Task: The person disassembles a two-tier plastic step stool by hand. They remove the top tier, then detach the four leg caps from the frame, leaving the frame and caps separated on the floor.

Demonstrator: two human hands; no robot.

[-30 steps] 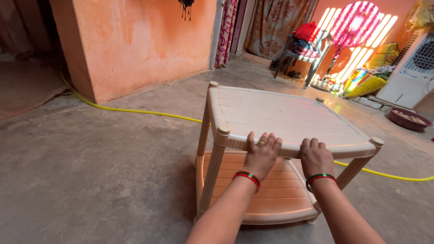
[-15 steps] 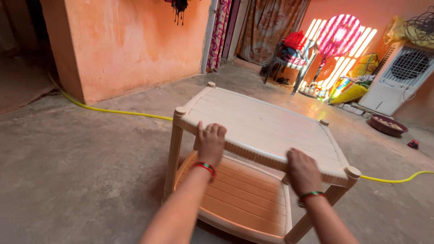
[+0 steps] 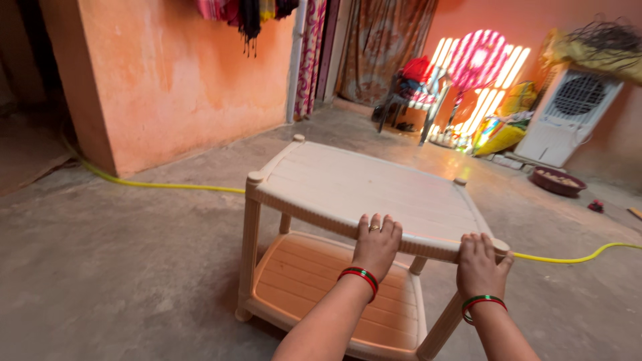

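Hands, left hand [image 3: 376,246], right hand [image 3: 479,265], gripping upright table [image 3: 348,184] near edge

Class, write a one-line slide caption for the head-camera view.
Left hand and right hand grip the near edge of a cream two-tier plastic table on a concrete floor.

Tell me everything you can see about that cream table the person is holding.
The table looks like cream moulded plastic, with a slatted rectangular top, four ribbed legs ending in round knobs, and a slatted lower shelf. It stands upright on the bare concrete floor, nothing on it. The left hand and right hand both grip its near edge, the right one by the corner knob. A yellow hose runs behind it.
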